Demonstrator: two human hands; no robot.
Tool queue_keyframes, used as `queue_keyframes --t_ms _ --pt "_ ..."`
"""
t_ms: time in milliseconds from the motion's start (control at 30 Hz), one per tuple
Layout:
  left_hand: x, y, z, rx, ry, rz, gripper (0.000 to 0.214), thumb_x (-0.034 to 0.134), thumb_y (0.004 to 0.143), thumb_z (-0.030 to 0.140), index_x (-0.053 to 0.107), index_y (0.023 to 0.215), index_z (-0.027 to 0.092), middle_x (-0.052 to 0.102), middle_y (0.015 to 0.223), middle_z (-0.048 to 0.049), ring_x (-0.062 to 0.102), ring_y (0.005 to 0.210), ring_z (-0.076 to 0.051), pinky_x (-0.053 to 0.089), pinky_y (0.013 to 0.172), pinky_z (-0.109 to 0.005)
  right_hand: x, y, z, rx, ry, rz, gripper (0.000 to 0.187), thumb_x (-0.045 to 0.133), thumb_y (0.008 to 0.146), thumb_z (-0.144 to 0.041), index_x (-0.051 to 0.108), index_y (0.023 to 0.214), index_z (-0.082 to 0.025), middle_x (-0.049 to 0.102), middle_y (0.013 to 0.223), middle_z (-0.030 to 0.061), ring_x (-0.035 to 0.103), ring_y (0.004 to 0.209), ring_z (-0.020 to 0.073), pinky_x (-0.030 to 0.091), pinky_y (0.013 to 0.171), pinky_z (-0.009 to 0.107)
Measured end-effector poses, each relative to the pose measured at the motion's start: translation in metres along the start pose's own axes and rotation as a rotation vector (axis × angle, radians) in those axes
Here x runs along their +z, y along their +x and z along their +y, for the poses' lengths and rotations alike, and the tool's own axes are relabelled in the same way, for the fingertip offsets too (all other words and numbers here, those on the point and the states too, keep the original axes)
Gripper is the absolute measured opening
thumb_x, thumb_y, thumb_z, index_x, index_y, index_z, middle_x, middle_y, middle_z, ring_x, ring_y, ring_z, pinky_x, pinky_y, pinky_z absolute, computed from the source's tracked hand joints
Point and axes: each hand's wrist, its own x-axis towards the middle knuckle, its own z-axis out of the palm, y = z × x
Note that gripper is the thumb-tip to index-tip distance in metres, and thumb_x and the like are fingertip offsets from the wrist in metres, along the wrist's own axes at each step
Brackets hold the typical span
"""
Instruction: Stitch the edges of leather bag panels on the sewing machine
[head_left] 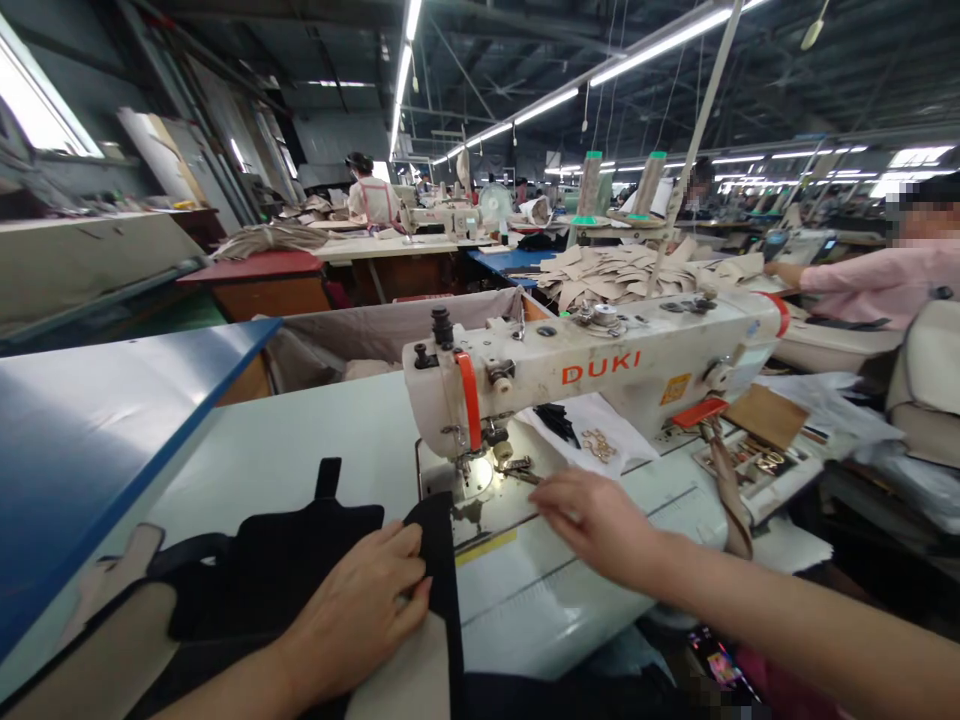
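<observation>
My left hand [360,605] has its fingers curled on a black and beige fabric piece [270,560], which lies at the left front of the sewing machine [525,370]. The piece's black edge strip [436,545] reaches close to the lit needle area [476,475]. Over the machine bed, my right hand [589,515] has its fingers drawn together beside a small metal guide arm [521,470]. Whether its fingertips grip that arm or something small is hidden.
Black strips [556,422] and small gold-coloured metal fittings [598,445] lie on white cloth behind the right hand. A parts tray [765,465] stands at the right. Beige cut pieces [630,268] are heaped behind the machine. A co-worker in a pink sleeve [855,270] sits at the right.
</observation>
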Motion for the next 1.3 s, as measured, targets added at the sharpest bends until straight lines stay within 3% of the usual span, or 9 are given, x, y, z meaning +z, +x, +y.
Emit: queue_keyframes --t_ms 100,167,333,533,900,1000,1100,1233,1300 --pt "0.001 0.001 0.000 -0.015 -0.017 -0.016 0.014 0.042 0.081 0.016 0.049 0.069 0.019 0.054 0.079 -0.0016 0.052 0.078 -0.017 0.043 0.082 -0.036 -0.025 0.012 0.034 0.319 -0.265 0.051 0.025 0.042 0.087 -0.018 0.066 0.096 -0.019 0.068 0.093 0.0045 0.060 0.087 0.0159 0.043 0.076 0.024" --pt "0.003 0.000 -0.001 0.011 -0.019 -0.014 0.012 0.041 0.082 0.015 0.050 0.076 0.020 0.056 0.085 -0.0021 0.053 0.084 -0.018 0.043 0.086 -0.036 -0.032 0.024 0.050 0.422 -0.360 0.028 0.023 0.045 0.085 -0.020 0.068 0.089 -0.017 0.068 0.089 0.0066 0.061 0.082 0.0184 0.044 0.070 0.025" --pt "0.008 -0.003 -0.002 0.176 -0.015 0.014 0.026 0.039 0.082 0.011 0.052 0.101 0.021 0.057 0.110 -0.0058 0.049 0.105 -0.023 0.036 0.097 -0.038 -0.023 0.045 0.059 0.484 -0.487 -0.041 0.024 0.052 0.079 -0.029 0.069 0.081 -0.012 0.068 0.087 0.0148 0.061 0.085 0.0262 0.044 0.070 0.031" --pt "0.006 0.007 0.007 -0.048 -0.323 -0.122 0.019 0.036 0.072 0.003 0.043 0.075 0.020 0.052 0.084 -0.0003 0.050 0.076 -0.014 0.042 0.069 -0.026 -0.015 0.053 0.063 0.558 -0.544 -0.125 0.025 0.051 0.076 -0.022 0.069 0.084 -0.009 0.068 0.089 0.0186 0.062 0.088 0.0277 0.045 0.075 0.033" --pt "0.007 0.005 0.015 -0.084 -0.287 -0.108 0.017 0.030 0.081 0.008 0.041 0.077 0.020 0.049 0.086 -0.0019 0.048 0.080 -0.017 0.038 0.073 -0.031 -0.026 0.041 0.080 0.668 -0.391 -0.050 0.026 0.043 0.082 -0.018 0.064 0.092 -0.007 0.066 0.091 0.0221 0.063 0.087 0.0290 0.045 0.073 0.036" --pt "0.011 0.008 0.012 -0.108 -0.323 -0.070 0.016 0.031 0.083 0.010 0.041 0.077 0.020 0.050 0.084 -0.0008 0.049 0.077 -0.016 0.038 0.070 -0.029 -0.038 0.031 0.065 0.629 -0.268 -0.020 0.023 0.043 0.084 -0.020 0.063 0.092 -0.010 0.067 0.088 0.0162 0.063 0.084 0.0246 0.046 0.072 0.032" --pt "0.015 0.012 0.009 -0.138 -0.373 -0.026 0.012 0.034 0.085 0.016 0.044 0.080 0.021 0.050 0.083 0.0005 0.050 0.074 -0.015 0.038 0.068 -0.028 -0.028 0.023 0.030 0.518 -0.021 -0.059 0.019 0.046 0.085 -0.024 0.063 0.089 -0.017 0.067 0.078 0.0031 0.062 0.072 0.0138 0.047 0.064 0.022" --pt "0.016 0.014 0.010 -0.180 -0.405 0.044 0.008 0.041 0.084 0.022 0.048 0.082 0.021 0.050 0.079 0.0016 0.049 0.071 -0.014 0.038 0.065 -0.027 0.027 0.028 -0.020 0.442 0.856 -0.122 0.016 0.055 0.075 -0.018 0.066 0.086 -0.016 0.062 0.065 -0.0017 0.057 0.060 0.0105 0.047 0.058 0.022" --pt "0.014 0.014 0.011 -0.220 -0.431 0.068 0.007 0.043 0.082 0.022 0.050 0.081 0.021 0.051 0.078 0.0013 0.049 0.070 -0.014 0.038 0.064 -0.027 0.057 0.035 -0.035 0.473 1.091 -0.111 0.013 0.058 0.070 -0.015 0.067 0.079 -0.017 0.060 0.059 -0.0031 0.056 0.055 0.0100 0.048 0.058 0.023"
